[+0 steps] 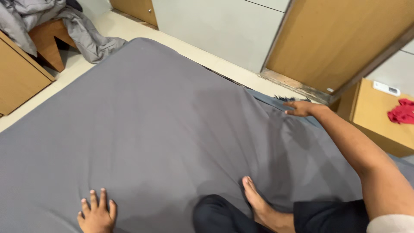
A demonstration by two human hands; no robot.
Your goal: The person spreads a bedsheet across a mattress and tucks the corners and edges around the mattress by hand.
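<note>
Grey sheet (151, 129) covers the whole bed, a crumpled blanket (82, 30) heaped beyond its far corner and a red cloth (403, 113) on the bedside cabinet (379, 125). Left hand (97, 213) presses flat, fingers spread; right hand (299, 108) lies open at the sheet's far edge. A bare foot (256, 200) rests between them.

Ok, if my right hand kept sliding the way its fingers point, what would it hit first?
The right hand lies flat at the far edge of the grey sheet, fingers pointing left along that edge. Going straight on, it would most likely just run over more sheet; nothing else shows in that line, though depth is hard to judge.
</note>
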